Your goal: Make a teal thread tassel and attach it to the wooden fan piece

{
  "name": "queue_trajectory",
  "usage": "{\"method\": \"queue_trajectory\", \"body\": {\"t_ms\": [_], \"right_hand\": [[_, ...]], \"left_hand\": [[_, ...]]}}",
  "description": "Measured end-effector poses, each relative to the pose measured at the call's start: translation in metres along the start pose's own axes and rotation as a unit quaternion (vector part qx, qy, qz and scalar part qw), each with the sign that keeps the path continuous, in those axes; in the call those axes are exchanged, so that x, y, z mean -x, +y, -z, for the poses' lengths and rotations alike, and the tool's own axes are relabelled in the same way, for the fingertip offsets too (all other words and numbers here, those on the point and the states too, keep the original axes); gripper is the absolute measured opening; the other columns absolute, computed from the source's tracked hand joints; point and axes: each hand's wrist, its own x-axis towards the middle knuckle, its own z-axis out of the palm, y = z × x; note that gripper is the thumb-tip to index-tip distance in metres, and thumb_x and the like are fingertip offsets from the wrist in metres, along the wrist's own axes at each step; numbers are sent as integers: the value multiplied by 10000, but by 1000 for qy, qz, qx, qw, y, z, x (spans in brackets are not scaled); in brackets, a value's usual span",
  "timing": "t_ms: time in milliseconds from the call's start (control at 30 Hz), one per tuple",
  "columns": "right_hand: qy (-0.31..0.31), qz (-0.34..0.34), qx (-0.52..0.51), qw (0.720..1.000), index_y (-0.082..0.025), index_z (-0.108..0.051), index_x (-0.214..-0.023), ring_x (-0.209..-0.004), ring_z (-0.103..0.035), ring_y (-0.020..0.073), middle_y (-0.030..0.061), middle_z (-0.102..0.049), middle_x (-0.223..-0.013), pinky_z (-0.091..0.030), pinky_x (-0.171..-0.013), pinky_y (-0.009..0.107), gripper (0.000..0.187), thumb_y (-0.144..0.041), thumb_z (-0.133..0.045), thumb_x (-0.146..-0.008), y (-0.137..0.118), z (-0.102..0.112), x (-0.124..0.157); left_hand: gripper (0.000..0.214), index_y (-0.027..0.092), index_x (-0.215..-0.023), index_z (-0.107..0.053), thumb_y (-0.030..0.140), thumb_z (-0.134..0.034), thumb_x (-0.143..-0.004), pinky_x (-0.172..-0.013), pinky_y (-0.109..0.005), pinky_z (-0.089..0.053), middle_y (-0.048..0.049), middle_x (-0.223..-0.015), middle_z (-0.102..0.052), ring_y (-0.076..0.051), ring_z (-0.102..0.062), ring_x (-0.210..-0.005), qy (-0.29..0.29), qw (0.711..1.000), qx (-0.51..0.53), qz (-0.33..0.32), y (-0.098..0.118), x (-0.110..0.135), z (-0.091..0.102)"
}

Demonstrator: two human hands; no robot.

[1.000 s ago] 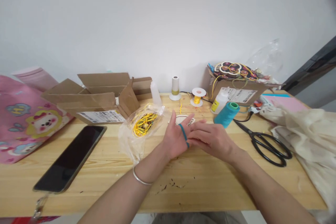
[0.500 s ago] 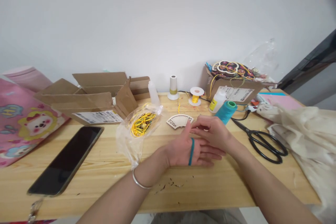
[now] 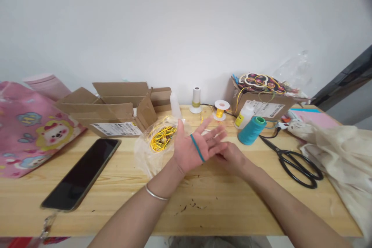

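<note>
Thread (image 3: 197,148) crosses the palm of the left hand (image 3: 186,154) in a teal band, fingers spread, likely to keep it taut. The right hand (image 3: 232,159) curls beside those fingers; whether it pinches a strand can't be made out. The spool (image 3: 251,130) sits near, perhaps for easy feeding, with scissors (image 3: 279,152) lying to its right.

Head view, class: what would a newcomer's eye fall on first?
Likely the open left hand near the middle, with teal thread running across its palm. Next, perhaps, the bright pink bag at the far left and the black scissors lying on the table at right.
</note>
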Motion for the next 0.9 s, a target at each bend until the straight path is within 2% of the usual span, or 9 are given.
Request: {"method": "queue_trajectory", "body": {"t_ms": [67,167,267,433,533,700,800,900], "right_hand": [[10,47,64,997,-200,-635,-857,-700,-573,140,54,-645,-821,-369,-547,221,240,-281,-409,-847,-4,1,1],[37,107,165,980,-185,-627,-789,-577,-520,91,24,-608,-690,-299,-482,197,282,-255,-366,-866,-11,6,3],[64,133,210,966,-182,-621,-774,-530,-468,77,6,-561,-616,-252,-462,204,267,-228,-373,-862,-17,11,6],[88,171,217,957,-188,-618,-803,-534,-439,69,-5,-537,-614,-243,-468,207,233,-219,-392,-856,-25,17,8],[105,178,211,955,-192,-621,-786,-554,-461,67,-3,-560,-646,-276,-482,200,229,-232,-406,-855,-26,20,8],[154,151,161,963,-190,-640,-777,-602,-512,74,23,-596,-696,-340,-509,178,214,-264,-450,-840,-22,28,8],[166,97,118,974,-181,-650,-802,-574,-506,73,27,-579,-678,-349,-496,175,213,-276,-462,-832,-18,33,7],[174,47,64,982,-176,-654,-806,-595,-505,80,23,-567,-677,-358,-513,182,188,-264,-488,-815,-14,35,6]], "left_hand": [[719,219,-1233,-408,688,-249,-712,-949,-391,-294,-98,-1142,-547,-229,-477,-1092,50,995,0,-83,6,-3,3],[668,226,-1218,-419,659,-285,-727,-938,-393,-322,-94,-1216,-490,-230,-442,-1133,104,984,-2,-144,11,-8,10],[641,227,-1204,-430,642,-321,-728,-913,-403,-351,-106,-1241,-463,-241,-437,-1138,135,978,-9,-161,11,-10,15],[596,238,-1183,-445,619,-354,-733,-882,-389,-374,-108,-1207,-489,-232,-473,-1097,147,978,-10,-147,5,-10,18],[610,219,-1184,-440,621,-356,-733,-864,-366,-381,-114,-1152,-525,-221,-505,-1047,145,984,-7,-100,-1,-10,16],[676,126,-1098,-508,644,-247,-752,-793,-317,-392,-109,-933,-619,-187,-572,-846,121,988,-9,96,-21,-9,10],[776,84,-983,-574,675,-133,-739,-855,-319,-335,-126,-888,-625,-199,-548,-901,61,983,-34,170,-32,-8,10],[853,82,-977,-583,711,-79,-698,-917,-360,-256,-156,-960,-605,-233,-497,-1003,26,972,-82,219,-37,-8,11]]}}
